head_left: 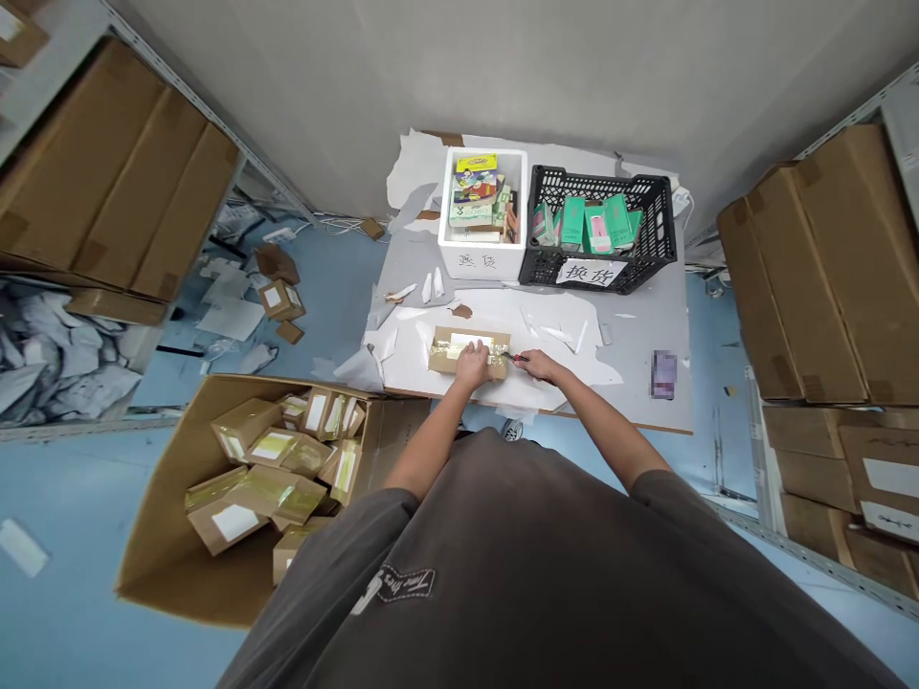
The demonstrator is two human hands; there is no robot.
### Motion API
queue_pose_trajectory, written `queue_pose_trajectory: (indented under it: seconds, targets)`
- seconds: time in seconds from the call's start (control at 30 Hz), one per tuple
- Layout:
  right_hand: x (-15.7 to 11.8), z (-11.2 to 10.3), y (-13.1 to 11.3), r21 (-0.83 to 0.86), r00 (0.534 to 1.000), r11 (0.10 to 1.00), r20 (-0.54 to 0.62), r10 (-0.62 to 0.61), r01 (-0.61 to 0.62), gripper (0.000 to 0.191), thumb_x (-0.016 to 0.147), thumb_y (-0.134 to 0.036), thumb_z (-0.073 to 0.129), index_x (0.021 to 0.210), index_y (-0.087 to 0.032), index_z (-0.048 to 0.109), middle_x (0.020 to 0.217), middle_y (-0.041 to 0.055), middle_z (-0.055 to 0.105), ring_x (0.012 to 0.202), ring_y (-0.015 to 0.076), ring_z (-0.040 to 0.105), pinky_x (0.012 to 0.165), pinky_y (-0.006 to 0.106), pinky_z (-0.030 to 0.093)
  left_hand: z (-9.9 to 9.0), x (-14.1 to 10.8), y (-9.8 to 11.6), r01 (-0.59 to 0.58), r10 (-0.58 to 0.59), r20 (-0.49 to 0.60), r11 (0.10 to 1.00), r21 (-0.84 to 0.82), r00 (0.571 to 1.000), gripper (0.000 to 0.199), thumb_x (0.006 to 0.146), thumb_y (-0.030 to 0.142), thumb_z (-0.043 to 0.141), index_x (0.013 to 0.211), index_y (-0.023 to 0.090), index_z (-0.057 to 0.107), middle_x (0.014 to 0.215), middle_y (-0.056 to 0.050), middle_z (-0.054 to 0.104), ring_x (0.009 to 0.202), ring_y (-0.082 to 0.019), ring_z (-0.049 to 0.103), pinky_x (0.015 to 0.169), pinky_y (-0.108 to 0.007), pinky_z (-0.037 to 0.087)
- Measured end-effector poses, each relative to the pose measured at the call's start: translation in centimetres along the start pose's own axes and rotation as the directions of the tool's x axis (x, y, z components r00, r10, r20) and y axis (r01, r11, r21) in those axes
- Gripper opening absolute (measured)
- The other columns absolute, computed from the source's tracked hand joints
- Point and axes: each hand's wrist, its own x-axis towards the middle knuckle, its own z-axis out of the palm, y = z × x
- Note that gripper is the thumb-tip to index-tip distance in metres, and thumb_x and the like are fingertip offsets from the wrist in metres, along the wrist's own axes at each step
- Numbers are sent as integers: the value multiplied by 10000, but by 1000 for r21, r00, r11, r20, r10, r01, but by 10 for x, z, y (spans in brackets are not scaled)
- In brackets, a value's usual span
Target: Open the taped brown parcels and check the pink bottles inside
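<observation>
A small taped cardboard box (443, 357) with a white label lies near the front edge of the table. My left hand (471, 365) holds it from above, fingers bent over its top. Just to the right, my right hand (537, 366) is closed round a red and black box cutter (515, 358). The cutter's tip is at the box's right end; whether it touches the tape I cannot tell. Torn white paper (574, 335) lies on the table around the box.
Behind the box stand a white foam bin (482, 260) of packets and a black crate (599, 273) of green boxes. A phone-like object (663, 374) lies at right. A large carton (154, 536) of taped parcels stands at lower left. Shelves with cartons (796, 287) flank both sides.
</observation>
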Motion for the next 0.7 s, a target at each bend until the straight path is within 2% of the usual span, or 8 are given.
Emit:
queue_pose_trajectory:
  seconds: [0.1,0.27,0.53,0.7]
  targets:
    - [-1,1,5,71,995,997,95,20,-27,364,953,-438,791,761,-227,563,484,-50,521,408,128,451,453,242,336,0,2,0,8,-8,25,1000,13,1000,1137,732,455,998,1627,47,427,1663,-323,495,1630,-438,389,1327,-427,310]
    - [-6,7,12,214,987,974,153,40,-73,436,958,-509,795,769,-241,508,492,-53,535,385,118,461,414,226,360,-5,2,3,7,-8,50,1000,17,999,1141,744,441,989,1650,67,404,1667,-319,494,1645,-443,363,1323,-444,321]
    - [-13,10,8,236,985,967,164,59,-97,454,970,-499,797,755,-248,487,489,-49,533,369,121,443,387,234,362,-8,2,3,-30,27,60,998,46,998,1103,729,407,995,1639,121,442,1752,-269,394,1647,-439,356,1328,-453,325]
    - [-15,12,6,234,987,968,151,52,-86,453,979,-495,799,756,-244,496,484,-51,527,383,117,459,410,225,393,-10,4,3,-28,24,60,998,63,998,1040,705,411,1013,1575,146,508,1746,-264,403,1616,-437,402,1304,-468,363]
